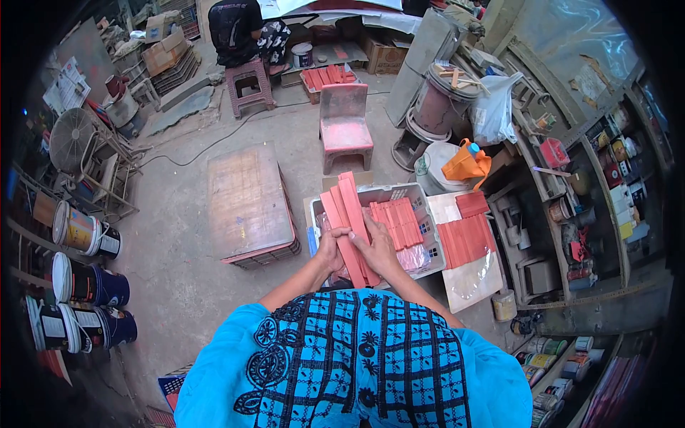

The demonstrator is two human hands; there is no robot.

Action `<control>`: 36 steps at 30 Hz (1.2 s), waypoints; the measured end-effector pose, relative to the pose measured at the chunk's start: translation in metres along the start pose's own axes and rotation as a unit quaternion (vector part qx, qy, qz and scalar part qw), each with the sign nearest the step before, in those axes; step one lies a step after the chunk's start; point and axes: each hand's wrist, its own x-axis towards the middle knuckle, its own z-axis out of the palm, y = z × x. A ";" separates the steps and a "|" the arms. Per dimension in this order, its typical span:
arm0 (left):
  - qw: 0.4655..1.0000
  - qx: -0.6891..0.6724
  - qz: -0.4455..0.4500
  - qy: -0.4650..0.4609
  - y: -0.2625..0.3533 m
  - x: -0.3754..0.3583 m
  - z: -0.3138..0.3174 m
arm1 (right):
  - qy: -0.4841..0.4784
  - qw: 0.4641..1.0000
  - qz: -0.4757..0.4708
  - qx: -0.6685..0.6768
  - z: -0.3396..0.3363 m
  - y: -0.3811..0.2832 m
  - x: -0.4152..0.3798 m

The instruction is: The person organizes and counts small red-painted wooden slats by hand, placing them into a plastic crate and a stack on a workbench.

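Several long, flat, pinkish-red strips, perhaps painted wood, make up a bundle (351, 205) between my hands, tilted up and away from my body. On the near left side, my left hand (332, 247) is closed around the bundle's edge. My right hand (377, 251) grips it from the right, with the thumb over the strips. Beneath both hands is a light grey plastic basket (433, 242). Shorter red strips (397, 222) lie side by side inside it, with clear plastic wrapping near them. The lower part of the basket is hidden by my arms and the bundle.
Right of the basket, a pale board (474, 284) carries more red strips (465, 242). A low wooden-topped stack (250, 203) stands to the left. Ahead are a small pink chair (345, 132) and a seated person (239, 32). Paint buckets (73, 278) line the left; shelves (596, 185) line the right.
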 end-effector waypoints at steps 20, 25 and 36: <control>0.997 -0.043 0.028 0.054 -0.034 -0.020 -0.010 | -0.183 0.911 0.094 0.357 0.022 0.045 -0.025; 0.994 -0.102 -0.039 -0.012 -0.026 -0.002 -0.049 | -0.173 0.706 0.240 0.644 0.024 0.054 -0.012; 0.994 -0.007 -0.083 0.076 0.056 0.069 -0.119 | 0.104 0.947 0.303 0.016 0.124 0.214 0.038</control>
